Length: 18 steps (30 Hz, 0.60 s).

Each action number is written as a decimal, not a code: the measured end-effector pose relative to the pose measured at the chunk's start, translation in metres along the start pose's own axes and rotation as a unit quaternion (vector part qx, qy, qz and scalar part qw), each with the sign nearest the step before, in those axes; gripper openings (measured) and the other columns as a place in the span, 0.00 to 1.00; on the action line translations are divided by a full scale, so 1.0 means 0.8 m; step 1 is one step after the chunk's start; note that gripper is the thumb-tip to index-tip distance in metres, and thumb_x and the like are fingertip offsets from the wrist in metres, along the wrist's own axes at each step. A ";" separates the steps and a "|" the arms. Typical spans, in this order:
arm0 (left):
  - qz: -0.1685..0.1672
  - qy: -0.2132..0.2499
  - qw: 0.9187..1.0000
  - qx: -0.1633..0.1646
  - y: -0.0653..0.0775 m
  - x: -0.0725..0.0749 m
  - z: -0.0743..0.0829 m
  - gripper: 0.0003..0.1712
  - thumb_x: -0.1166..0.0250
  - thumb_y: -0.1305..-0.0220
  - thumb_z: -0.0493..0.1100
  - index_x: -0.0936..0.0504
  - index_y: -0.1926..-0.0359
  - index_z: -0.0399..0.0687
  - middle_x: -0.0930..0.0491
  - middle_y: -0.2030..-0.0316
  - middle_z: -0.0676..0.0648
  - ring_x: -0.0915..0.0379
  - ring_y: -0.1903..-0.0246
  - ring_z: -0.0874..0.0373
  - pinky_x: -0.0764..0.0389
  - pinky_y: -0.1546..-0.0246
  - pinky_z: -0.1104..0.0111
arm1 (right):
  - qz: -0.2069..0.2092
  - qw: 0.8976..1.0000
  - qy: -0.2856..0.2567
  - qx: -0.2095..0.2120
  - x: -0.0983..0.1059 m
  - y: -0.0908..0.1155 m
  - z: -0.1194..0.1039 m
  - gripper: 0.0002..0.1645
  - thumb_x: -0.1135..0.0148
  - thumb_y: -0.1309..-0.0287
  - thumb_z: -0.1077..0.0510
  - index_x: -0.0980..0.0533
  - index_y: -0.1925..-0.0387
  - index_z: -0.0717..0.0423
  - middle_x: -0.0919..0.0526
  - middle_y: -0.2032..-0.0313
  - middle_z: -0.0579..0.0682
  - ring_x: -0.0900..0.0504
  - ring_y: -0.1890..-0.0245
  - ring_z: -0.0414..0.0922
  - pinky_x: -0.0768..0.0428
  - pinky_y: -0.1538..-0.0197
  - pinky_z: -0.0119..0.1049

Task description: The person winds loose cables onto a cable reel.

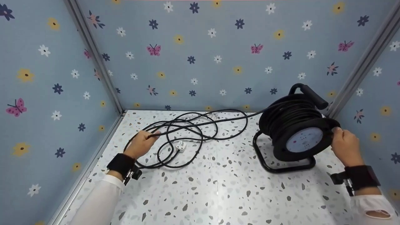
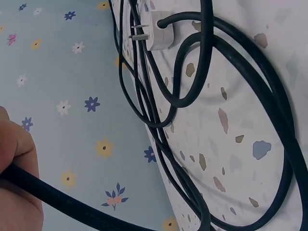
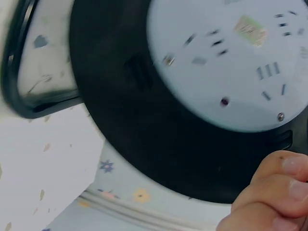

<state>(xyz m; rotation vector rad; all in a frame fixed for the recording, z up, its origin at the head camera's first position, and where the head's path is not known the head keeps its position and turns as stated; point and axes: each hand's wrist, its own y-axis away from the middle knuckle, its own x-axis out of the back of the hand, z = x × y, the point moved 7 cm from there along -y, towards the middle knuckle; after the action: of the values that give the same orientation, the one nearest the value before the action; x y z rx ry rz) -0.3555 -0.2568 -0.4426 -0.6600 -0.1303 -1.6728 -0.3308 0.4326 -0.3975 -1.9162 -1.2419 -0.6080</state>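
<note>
A black cable reel [image 1: 293, 125] stands on its tube frame at the right, cable wound thickly round its drum. Its pale socket face [image 3: 231, 62] fills much of the right wrist view. My right hand [image 1: 345, 145] grips the reel's rim at its right side, fingers curled. On the left, my left hand [image 1: 142, 143] holds the black cable [image 1: 200, 124], which runs up from it to the drum. Below that stretch, loose loops of cable lie on the floor around a white plug [image 2: 160, 31], its pins showing.
Blue flowered panels [image 1: 203, 56] rise at the back and both sides, joined by grey metal posts [image 1: 97, 59]. The speckled white floor [image 1: 215, 187] extends in front of the reel. A black carrying handle [image 1: 314, 97] sticks out above the drum.
</note>
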 end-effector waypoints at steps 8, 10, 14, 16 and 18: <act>-0.095 0.001 0.995 0.026 0.000 -0.036 0.003 0.36 0.35 0.20 0.45 0.41 0.87 0.54 0.48 0.86 0.61 0.54 0.85 0.66 0.46 0.78 0.73 | -0.077 0.997 0.006 -0.028 -0.021 0.006 0.038 0.36 0.73 0.15 0.46 0.30 0.76 0.57 0.20 0.79 0.49 0.26 0.80 0.47 0.30 0.68 0.42; -0.117 -0.006 0.993 0.028 -0.001 -0.044 0.005 0.35 0.34 0.21 0.46 0.40 0.86 0.54 0.48 0.86 0.61 0.54 0.85 0.66 0.45 0.77 0.73 | -0.091 0.995 0.008 -0.032 -0.025 0.008 0.045 0.35 0.73 0.15 0.46 0.31 0.77 0.56 0.18 0.78 0.49 0.25 0.79 0.45 0.30 0.69 0.42; -0.149 -0.015 0.988 0.025 -0.002 -0.061 0.009 0.32 0.30 0.25 0.46 0.39 0.83 0.55 0.48 0.85 0.60 0.53 0.85 0.67 0.43 0.77 0.73 | -0.091 0.996 0.011 -0.025 -0.034 0.011 0.055 0.35 0.70 0.14 0.47 0.34 0.80 0.53 0.18 0.79 0.49 0.23 0.79 0.44 0.31 0.70 0.41; -0.159 -0.012 0.987 0.018 -0.002 -0.069 0.012 0.32 0.28 0.27 0.45 0.40 0.82 0.55 0.48 0.84 0.60 0.52 0.84 0.67 0.42 0.76 0.74 | -0.095 0.995 0.015 -0.020 -0.040 0.013 0.058 0.34 0.70 0.14 0.47 0.34 0.79 0.54 0.20 0.80 0.50 0.24 0.79 0.45 0.31 0.69 0.41; -0.166 -0.008 0.986 0.009 -0.002 -0.077 0.014 0.33 0.28 0.28 0.45 0.42 0.82 0.55 0.49 0.83 0.59 0.52 0.83 0.68 0.40 0.74 0.73 | -0.108 0.994 0.018 -0.020 -0.048 0.016 0.062 0.34 0.70 0.14 0.47 0.31 0.76 0.57 0.18 0.78 0.53 0.21 0.79 0.47 0.26 0.69 0.42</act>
<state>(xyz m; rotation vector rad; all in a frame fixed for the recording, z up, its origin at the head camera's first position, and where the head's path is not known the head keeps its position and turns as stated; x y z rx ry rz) -0.3491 -0.1982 -0.4629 -0.6651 -0.2795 -1.9821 -0.3360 0.4485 -0.4594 -1.8096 -1.4346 -0.7803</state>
